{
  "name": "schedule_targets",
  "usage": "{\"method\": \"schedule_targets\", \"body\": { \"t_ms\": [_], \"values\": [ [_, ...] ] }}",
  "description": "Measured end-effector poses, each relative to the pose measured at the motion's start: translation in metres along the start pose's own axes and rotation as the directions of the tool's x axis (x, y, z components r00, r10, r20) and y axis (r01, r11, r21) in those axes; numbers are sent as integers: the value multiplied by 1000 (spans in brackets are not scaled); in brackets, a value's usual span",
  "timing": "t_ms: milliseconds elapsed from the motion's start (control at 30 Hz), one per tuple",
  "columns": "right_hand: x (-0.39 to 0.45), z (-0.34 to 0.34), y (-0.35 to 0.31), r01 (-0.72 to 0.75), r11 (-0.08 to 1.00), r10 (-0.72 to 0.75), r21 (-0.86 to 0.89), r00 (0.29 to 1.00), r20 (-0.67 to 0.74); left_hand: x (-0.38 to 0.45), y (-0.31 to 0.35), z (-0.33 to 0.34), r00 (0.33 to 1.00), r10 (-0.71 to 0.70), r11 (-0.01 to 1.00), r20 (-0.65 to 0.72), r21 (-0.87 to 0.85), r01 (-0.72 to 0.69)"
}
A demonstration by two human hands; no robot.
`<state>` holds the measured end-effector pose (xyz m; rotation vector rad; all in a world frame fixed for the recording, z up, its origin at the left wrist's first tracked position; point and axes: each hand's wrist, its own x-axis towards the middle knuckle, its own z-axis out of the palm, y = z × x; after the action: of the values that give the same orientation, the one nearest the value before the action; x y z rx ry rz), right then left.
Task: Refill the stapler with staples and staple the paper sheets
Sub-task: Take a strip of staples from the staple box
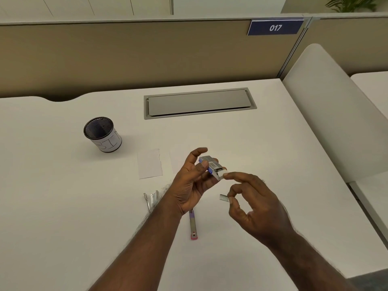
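Note:
My left hand (194,181) holds a small grey and blue staple box (211,165) above the desk, its end flap open. My right hand (254,204) pinches a short strip of staples (223,197) between thumb and middle finger, while its index fingertip touches the box's open flap. The stapler lies opened flat on the desk under my left forearm: its pink and purple part (193,224) shows below the wrist, and its metal part (151,198) shows left of the wrist. Two small white paper sheets (150,163) lie side by side beyond the hands; the right one is partly hidden.
A black mesh cup (102,134) with a white label reading BIN stands at the left. A grey cable hatch (199,102) is set into the white desk (63,196) at the back. A beige partition rises behind, and a white divider (327,114) borders the right edge.

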<state>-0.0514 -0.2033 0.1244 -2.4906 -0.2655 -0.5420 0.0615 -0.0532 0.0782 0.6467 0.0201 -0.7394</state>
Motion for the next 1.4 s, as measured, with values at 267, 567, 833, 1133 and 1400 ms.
{"method": "schedule_targets", "body": {
  "t_ms": [267, 567, 833, 1133, 1400],
  "values": [
    [-2, 4, 4, 24, 997, -25, -68, 1000, -17, -1, 5, 2, 992, -56, 981, 113, 189, 34],
    [-1, 3, 6, 30, 998, -30, -63, 1000, -7, 0, 6, 5, 990, -97, 957, 104, 282, 64],
    [-7, 5, 8, 114, 989, -116, -93, 993, -11, 0, 5, 10, 994, -77, 950, 77, 308, 49],
    [-12, 8, 16, 98, 988, -99, -116, 995, -2, 1, 5, 14, 988, -107, 966, 111, 245, 77],
    [-13, 7, 19, 95, 991, -98, -96, 995, -28, 1, 3, 17, 989, -83, 952, 126, 304, 41]
  ]
}}
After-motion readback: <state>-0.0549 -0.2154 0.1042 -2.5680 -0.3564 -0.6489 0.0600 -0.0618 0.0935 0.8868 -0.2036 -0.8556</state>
